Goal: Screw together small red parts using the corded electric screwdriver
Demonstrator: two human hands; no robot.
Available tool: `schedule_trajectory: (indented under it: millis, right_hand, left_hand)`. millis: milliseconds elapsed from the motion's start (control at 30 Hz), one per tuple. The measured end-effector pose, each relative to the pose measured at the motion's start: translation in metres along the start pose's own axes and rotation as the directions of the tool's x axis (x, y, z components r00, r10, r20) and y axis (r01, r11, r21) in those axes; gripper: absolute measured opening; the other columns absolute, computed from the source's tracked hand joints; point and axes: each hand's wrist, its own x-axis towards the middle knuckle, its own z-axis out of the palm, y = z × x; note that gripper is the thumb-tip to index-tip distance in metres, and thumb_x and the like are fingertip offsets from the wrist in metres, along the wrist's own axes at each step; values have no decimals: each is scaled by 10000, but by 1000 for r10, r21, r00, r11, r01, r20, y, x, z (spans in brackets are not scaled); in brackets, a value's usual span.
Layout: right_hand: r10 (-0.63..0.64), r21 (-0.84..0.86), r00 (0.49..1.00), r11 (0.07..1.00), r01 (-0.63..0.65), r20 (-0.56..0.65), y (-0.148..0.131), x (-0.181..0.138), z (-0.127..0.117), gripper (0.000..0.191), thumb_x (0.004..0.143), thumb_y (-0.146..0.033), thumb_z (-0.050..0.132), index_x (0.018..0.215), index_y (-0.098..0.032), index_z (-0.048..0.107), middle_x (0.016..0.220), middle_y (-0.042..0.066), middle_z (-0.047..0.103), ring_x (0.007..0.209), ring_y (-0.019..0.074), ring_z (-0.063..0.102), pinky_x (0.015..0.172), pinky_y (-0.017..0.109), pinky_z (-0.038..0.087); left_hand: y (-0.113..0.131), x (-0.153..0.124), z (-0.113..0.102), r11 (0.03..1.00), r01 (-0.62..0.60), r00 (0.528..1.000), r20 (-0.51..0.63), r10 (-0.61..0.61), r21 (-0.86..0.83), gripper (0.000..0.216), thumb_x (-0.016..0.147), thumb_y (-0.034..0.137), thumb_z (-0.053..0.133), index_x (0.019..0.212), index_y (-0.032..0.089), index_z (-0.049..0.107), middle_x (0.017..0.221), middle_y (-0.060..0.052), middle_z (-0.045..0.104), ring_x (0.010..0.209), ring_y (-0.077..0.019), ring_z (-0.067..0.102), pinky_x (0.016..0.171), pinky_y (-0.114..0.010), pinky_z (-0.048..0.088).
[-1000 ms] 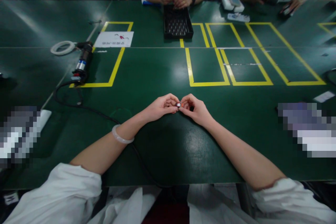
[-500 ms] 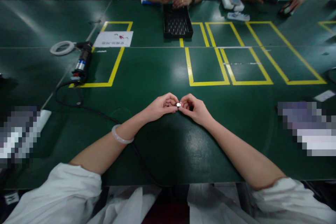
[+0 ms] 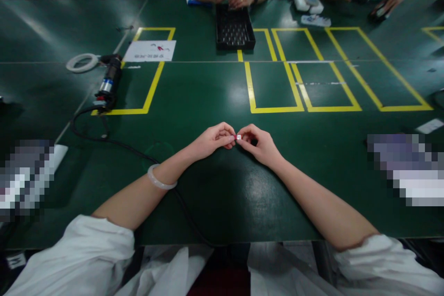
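My left hand (image 3: 212, 140) and my right hand (image 3: 258, 144) meet fingertip to fingertip just above the green table (image 3: 222, 194), in the middle of the view. Both pinch one tiny part (image 3: 238, 137) between them; it shows a white face and a bit of red. The fingers of both hands are curled in. A pale bangle (image 3: 160, 178) sits on my left wrist. Both forearms rest on the table.
A black cable (image 3: 114, 144) runs from a black cylindrical tool (image 3: 108, 82) under my left arm. A white tape ring (image 3: 82, 62) and a paper sheet (image 3: 150, 51) lie at the left. Across the table a person handles something over a black tray (image 3: 235, 30). Yellow boxes mark the surface.
The tiny part has turned between my fingertips, now showing a white face instead of a shiny metal one. My hands stay in the same spot.
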Motion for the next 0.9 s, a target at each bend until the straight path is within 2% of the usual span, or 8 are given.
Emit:
schedule_trajectory:
  millis: [233,367,567,700,900]
  right_hand:
    - [57,49,998,997,-58,22,2,-1,0,150,890,-322,650,981,-208,614,812,12,685,677,125,606,614,259,471]
    - [42,101,998,994,-46,37,3,-1,2,282,852,-300,691,1093,-221,568,849,4,683,654,113,591,598,253,465]
    - [10,60,999,998,-13,40,4,-1,3,169,863,-281,668,990,-215,581,844,6,674,652,111,579,597,256,467]
    - [20,54,999,998,-22,30,5,-1,3,170,868,-287,666,997,-217,580,856,8,684,654,114,581,603,260,471]
    - [47,70,999,996,-49,27,3,-1,2,168,875,-313,663,992,-218,589,853,14,707,678,128,613,611,267,472]
  left_hand:
    - [-2,0,-1,1000,-4,1000,17,4,9,343,855,368,699,1024,109,551,860,-50,647,784,-123,625,778,-273,505]
    - [-3,1,-1,1000,2,1000,7,-2,0,326,874,386,676,998,111,552,854,-38,632,775,-116,625,766,-260,507]
    - [-5,2,-2,1000,9,1000,0,-9,16,337,893,408,648,1009,106,556,866,-46,637,771,-113,619,757,-254,507]
    - [-6,3,-3,1000,-1,1000,8,1,13,343,916,422,612,1030,102,558,872,-58,646,767,-114,619,757,-257,509]
    - [-1,0,-1,999,1,1000,8,-2,39,346,877,356,670,1095,114,555,883,-48,644,793,-126,632,770,-268,506]
